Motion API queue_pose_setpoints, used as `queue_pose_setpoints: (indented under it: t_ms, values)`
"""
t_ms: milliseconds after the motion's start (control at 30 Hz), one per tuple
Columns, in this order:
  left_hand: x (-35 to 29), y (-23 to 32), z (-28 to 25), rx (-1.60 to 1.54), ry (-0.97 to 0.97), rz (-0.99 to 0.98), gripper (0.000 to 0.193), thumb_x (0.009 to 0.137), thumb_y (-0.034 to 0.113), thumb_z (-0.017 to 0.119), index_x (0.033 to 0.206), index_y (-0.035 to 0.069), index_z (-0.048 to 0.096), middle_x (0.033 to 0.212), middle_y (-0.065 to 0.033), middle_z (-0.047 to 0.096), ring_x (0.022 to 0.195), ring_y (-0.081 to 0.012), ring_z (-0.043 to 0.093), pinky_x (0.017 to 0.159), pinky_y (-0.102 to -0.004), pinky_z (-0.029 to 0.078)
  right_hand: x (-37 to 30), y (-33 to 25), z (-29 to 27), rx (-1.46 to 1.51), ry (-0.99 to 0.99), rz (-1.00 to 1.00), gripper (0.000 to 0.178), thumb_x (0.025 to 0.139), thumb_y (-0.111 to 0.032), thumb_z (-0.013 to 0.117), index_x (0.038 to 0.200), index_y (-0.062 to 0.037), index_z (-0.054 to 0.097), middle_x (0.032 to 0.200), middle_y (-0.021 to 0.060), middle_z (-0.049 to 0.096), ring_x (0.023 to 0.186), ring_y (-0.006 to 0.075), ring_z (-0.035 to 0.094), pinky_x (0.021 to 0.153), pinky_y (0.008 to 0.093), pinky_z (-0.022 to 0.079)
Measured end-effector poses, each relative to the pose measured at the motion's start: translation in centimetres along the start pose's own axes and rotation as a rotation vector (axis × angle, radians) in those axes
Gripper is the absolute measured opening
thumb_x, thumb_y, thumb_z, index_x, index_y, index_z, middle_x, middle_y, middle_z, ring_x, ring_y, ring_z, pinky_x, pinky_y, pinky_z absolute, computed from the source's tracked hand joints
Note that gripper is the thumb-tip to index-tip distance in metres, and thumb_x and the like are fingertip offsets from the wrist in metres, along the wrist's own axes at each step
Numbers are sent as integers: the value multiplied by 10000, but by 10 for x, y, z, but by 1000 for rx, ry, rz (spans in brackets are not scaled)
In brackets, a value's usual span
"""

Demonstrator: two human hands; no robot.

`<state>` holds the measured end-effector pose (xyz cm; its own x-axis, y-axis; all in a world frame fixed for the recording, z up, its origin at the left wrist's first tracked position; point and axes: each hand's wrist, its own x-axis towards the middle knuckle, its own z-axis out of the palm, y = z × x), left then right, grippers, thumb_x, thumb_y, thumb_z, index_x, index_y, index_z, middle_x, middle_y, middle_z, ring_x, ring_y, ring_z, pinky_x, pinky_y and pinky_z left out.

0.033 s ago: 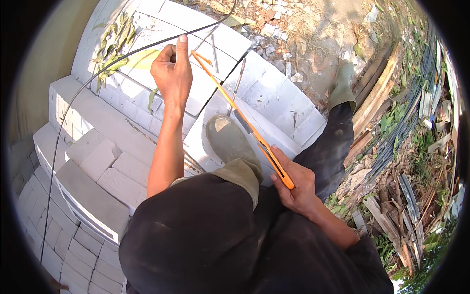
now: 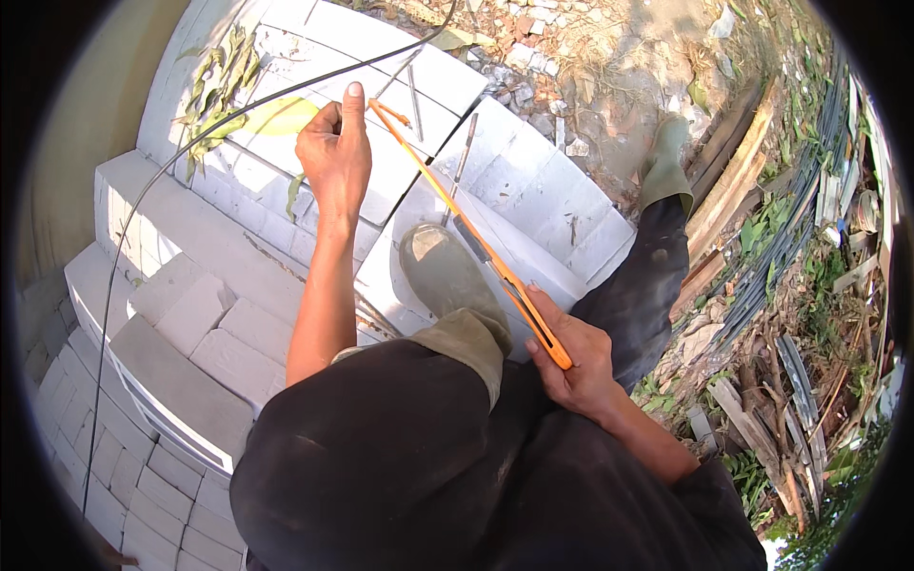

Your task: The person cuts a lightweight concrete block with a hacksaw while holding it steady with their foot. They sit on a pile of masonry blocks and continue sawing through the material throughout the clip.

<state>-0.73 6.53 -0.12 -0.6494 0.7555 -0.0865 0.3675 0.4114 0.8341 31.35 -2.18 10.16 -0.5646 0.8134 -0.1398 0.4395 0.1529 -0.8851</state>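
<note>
My right hand [image 2: 579, 357] is wrapped round the handle of a slim orange hacksaw [image 2: 438, 188], seen nearly edge-on. The saw slants up and left, with a dark grey section partway along it and a bent orange end piece. Close beside that far end is my left hand [image 2: 333, 152], its fingers curled and its thumb pointing up. Whatever the curled fingers hold, if anything, is hidden. Beneath the saw, my left boot [image 2: 446, 271] stands on pale blocks [image 2: 405, 214]. A thin metal rod [image 2: 462, 162] lies on the blocks near the saw.
A black cable [image 2: 276, 95] arcs across the stacked white blocks [image 2: 205, 343] at the left. Leaves [image 2: 224, 90] lie on the far blocks. My right boot [image 2: 666, 157] is on the rubble ground, beside wooden planks [image 2: 733, 214] and a bundle of thin rods [image 2: 790, 228].
</note>
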Motion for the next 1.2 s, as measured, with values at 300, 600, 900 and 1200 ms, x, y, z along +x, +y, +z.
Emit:
queue_pose_setpoints:
  t_ms: [300, 600, 900, 1200]
  values:
    - [32, 42, 38, 81, -234, 494, 341, 998, 333, 715, 1007, -8, 716, 809, -107, 727, 719, -146, 656, 697, -312, 544, 0, -6, 4, -63, -105, 135, 657, 835, -59, 737, 1465, -16, 553, 803, 113, 643, 685, 294, 659, 638, 367, 548]
    - [54, 20, 102, 685, -1175, 449, 497, 864, 435, 809, 1102, 7, 721, 838, -149, 756, 746, -281, 737, 714, -389, 579, -2, -16, 1, -90, -117, 191, 740, 744, -9, 728, 1465, -12, 562, 702, 83, 596, 576, 236, 605, 553, 356, 507]
    - [61, 15, 112, 767, -1178, 162, 417, 739, 397, 908, 835, 28, 738, 693, -96, 711, 632, -206, 676, 628, -371, 518, 1, -17, 3, -45, -69, 198, 743, 730, -1, 727, 1455, 1, 566, 690, 77, 588, 575, 236, 602, 558, 354, 509]
    - [56, 37, 112, 969, -1131, 234, 469, 743, 474, 888, 837, 43, 730, 699, -98, 706, 691, -245, 700, 674, -402, 524, -15, -16, 5, -61, -34, 187, 757, 746, -4, 714, 1483, -30, 546, 689, 71, 585, 589, 245, 611, 570, 357, 516]
